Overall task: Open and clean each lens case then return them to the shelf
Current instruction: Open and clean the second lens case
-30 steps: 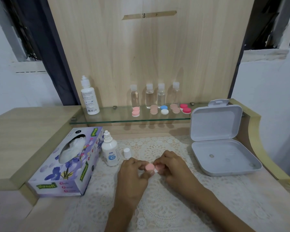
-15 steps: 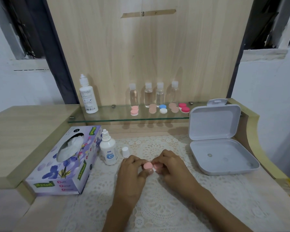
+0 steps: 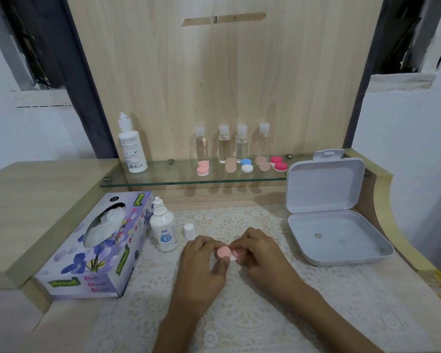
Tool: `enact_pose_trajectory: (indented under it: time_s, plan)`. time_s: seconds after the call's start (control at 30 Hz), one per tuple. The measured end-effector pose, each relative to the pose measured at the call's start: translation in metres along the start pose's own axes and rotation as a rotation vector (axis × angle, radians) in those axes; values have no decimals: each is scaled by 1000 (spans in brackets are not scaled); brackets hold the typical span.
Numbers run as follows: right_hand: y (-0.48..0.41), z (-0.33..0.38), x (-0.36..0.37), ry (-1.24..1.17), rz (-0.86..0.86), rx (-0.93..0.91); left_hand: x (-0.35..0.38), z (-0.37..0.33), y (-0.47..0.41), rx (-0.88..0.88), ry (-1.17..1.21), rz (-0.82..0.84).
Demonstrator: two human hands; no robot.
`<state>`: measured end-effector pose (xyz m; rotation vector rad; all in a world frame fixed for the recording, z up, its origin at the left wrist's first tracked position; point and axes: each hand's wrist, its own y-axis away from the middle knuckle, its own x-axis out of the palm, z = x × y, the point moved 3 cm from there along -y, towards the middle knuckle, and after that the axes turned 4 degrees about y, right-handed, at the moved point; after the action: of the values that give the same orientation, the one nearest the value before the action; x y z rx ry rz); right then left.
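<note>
1. Head view: left hand (image 3: 201, 266) and right hand (image 3: 260, 253) both pinch the small round pink plastic lens case (image 3: 224, 251) over the middle of the table (image 3: 402, 286).
2. Early going, I'd judge: five more cases (image 3: 246, 165) wait on the glass shelf (image 3: 163, 180) at the back edge.

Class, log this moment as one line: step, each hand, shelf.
step: opening case | left hand: grips pink case | right hand: pinches same case | shelf: other cases waiting
</note>
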<state>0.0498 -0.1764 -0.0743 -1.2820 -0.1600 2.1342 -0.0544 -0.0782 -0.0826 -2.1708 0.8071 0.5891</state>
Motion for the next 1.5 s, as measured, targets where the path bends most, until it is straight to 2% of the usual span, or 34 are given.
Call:
enact_pose_trajectory:
  time_s: [0.47,0.73,1.17,1.5]
  plan:
    - [0,-1,0,-20,4,4,-1,1,0,-57,15,-30]
    - [0,-2,1,-19,2,4,0,1,1,-3,7,12]
    - [0,-2,1,-26,-6,6,-7,1,1,-121,107,-90]
    - [1,-2,1,-36,-14,-1,-10,9,3,-225,2,-155]
